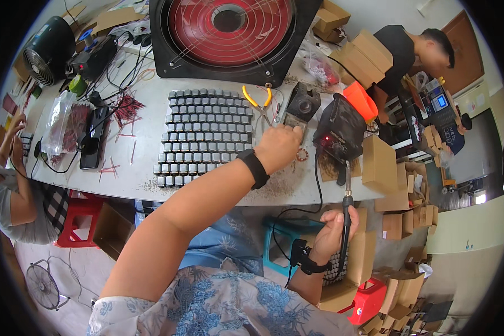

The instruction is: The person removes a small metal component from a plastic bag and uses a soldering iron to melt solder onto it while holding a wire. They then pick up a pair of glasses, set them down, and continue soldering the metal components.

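Note:
My right hand (331, 231) grips a soldering iron (348, 197) by its dark handle, tip upward, just below the black soldering station (339, 133) with its red light lit. My left hand (280, 148) reaches across the table with curled fingers at the base of a dark metal stand (303, 102); what lies under the fingers is hidden. Yellow-handled pliers (257, 101) lie just beyond that hand. To its left, rows of small silver-topped block-shaped parts (207, 124) cover the tabletop. A small copper-coloured ring (302, 154) rests beside the left hand.
A large black fan with a red inside (229, 39) stands at the back. Bundles of red wires (126, 106) and a plastic bag (61, 126) lie at left. Cardboard boxes (379, 162) crowd the right side. Other people are at left and far right.

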A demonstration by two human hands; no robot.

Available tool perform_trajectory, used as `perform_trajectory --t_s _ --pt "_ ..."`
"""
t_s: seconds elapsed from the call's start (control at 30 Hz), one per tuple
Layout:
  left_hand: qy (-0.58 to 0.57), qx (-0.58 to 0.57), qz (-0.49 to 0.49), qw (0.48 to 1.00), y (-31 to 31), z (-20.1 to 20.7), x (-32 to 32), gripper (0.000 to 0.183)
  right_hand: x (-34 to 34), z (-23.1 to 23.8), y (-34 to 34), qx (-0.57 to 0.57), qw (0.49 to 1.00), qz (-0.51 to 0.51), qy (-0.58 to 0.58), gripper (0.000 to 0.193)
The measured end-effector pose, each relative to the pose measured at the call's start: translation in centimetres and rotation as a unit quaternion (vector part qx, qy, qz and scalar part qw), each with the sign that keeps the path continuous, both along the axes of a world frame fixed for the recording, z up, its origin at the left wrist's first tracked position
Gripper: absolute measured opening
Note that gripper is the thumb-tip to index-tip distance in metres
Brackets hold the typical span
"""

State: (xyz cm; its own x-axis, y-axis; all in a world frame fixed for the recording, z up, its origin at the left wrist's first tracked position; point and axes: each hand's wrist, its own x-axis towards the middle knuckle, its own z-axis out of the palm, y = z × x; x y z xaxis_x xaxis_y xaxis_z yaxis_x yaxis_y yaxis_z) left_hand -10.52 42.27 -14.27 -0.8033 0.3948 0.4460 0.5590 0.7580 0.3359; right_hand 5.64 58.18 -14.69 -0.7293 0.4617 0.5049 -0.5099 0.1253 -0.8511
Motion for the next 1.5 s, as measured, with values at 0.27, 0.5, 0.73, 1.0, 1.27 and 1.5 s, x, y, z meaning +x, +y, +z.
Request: perform_trajectory --t_s 0.27,0.5,0.73,1.0,1.27,1.5 --pt "-0.053 -0.03 -0.025 0.998 -1.1 1.2 5.5 0.012 1.3 -1.2 0.7 -0.076 0.994 0.079 0.003 0.031" --pt "-0.069 0.319 -0.006 0.945 -3.0 0.9 9.3 0.013 2.0 -3.6 0.6 -0.054 0.994 0.08 -0.055 0.028" --pt "0.004 0.302 -0.026 0.953 -2.8 -2.6 9.8 0.017 1.1 -4.6 -0.8 0.0 0.991 0.04 -0.131 0.03" --pt "0.058 0.233 -0.082 0.967 -3.2 -3.0 9.8 0.025 0.0 -5.3 -0.8 0.012 0.994 0.053 -0.097 0.026" --pt "0.047 0.223 -0.064 0.971 -3.1 -3.3 9.7 0.026 -0.6 -5.3 -0.7 0.039 0.996 0.055 -0.061 0.025" --pt "0.067 0.215 -0.063 0.972 -3.1 -3.0 9.5 0.026 -0.5 -5.6 -0.6 0.037 0.996 0.051 -0.06 0.026"
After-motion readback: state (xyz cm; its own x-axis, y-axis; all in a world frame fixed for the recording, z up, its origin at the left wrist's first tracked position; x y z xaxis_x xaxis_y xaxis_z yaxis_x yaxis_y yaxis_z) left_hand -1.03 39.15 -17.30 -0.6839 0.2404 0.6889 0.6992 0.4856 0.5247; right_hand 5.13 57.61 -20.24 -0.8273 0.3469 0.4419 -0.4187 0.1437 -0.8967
